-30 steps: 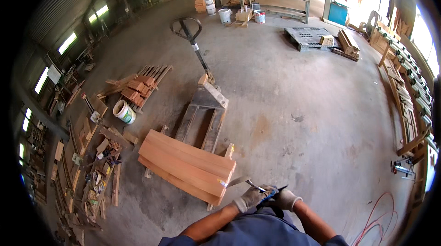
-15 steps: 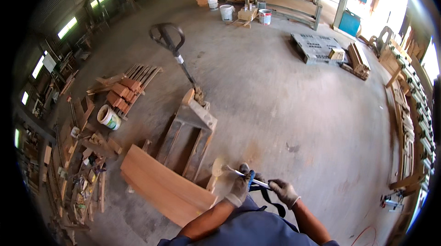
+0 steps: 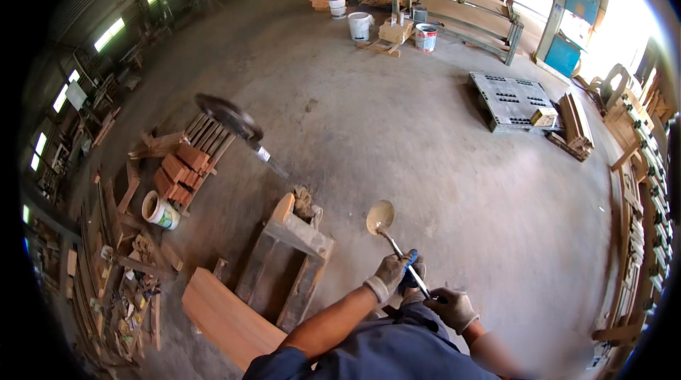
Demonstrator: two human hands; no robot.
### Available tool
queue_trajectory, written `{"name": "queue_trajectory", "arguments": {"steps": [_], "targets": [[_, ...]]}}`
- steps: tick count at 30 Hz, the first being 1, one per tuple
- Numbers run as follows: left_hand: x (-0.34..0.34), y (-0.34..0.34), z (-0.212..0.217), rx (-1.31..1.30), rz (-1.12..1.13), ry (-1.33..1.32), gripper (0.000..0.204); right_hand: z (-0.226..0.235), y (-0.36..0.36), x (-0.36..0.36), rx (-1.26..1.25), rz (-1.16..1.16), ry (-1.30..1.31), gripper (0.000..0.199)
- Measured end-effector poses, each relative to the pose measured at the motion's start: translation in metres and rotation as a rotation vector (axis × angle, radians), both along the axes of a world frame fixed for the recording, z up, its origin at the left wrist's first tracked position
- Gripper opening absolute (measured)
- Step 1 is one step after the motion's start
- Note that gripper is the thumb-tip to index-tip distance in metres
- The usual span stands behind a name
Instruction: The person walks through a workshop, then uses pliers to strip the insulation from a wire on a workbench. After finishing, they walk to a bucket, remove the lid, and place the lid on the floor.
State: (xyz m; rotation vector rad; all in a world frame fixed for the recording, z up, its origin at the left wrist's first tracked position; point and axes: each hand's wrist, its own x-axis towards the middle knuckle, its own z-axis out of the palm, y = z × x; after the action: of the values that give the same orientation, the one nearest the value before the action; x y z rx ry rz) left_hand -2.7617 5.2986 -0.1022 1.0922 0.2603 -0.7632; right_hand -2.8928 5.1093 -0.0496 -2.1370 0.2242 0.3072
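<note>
Both my gloved hands grip a long-handled tool with a round, tan, ladle-like head (image 3: 381, 217). The head points away from me over the concrete floor. My left hand (image 3: 386, 277) is closed around the shaft nearer the head, with something blue at its fingers. My right hand (image 3: 454, 307) is closed around the rear end of the shaft, close to my body. To the left of my hands stands a pallet jack (image 3: 298, 238), its looped handle (image 3: 230, 116) tilted away and blurred. A wide reddish-brown board (image 3: 230, 316) lies by its forks, partly hidden by my left arm.
On the left are a stack of reddish blocks (image 3: 177, 173), a white bucket (image 3: 162, 211) and scrap wood (image 3: 138, 273). A grey pallet (image 3: 512, 100) and timber (image 3: 578, 124) lie at the far right. A long wooden rack (image 3: 628, 217) lines the right side. Buckets (image 3: 360, 26) stand far ahead.
The tool's head has swung away from me and to the right, both hands still on the shaft. The pallet jack's handle has tipped lower and leftward. The view has shifted, showing less of the board.
</note>
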Motion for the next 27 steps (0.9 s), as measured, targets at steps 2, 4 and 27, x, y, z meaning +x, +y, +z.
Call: {"name": "queue_trajectory", "arguments": {"steps": [2,4,27], "targets": [[0.045,-0.008,-0.001,-0.136,0.031,0.069,0.037,0.002,-0.012,0.051,-0.060,0.048,0.052,0.032],[0.090,-0.014,-0.015,-0.225,0.076,0.120,0.037,-0.010,-0.024,0.104,-0.036,0.068,0.038,0.034],[0.600,0.050,-0.109,-0.589,0.463,0.168,0.046,0.031,0.018,0.743,-0.450,0.653,0.360,0.056]]}}
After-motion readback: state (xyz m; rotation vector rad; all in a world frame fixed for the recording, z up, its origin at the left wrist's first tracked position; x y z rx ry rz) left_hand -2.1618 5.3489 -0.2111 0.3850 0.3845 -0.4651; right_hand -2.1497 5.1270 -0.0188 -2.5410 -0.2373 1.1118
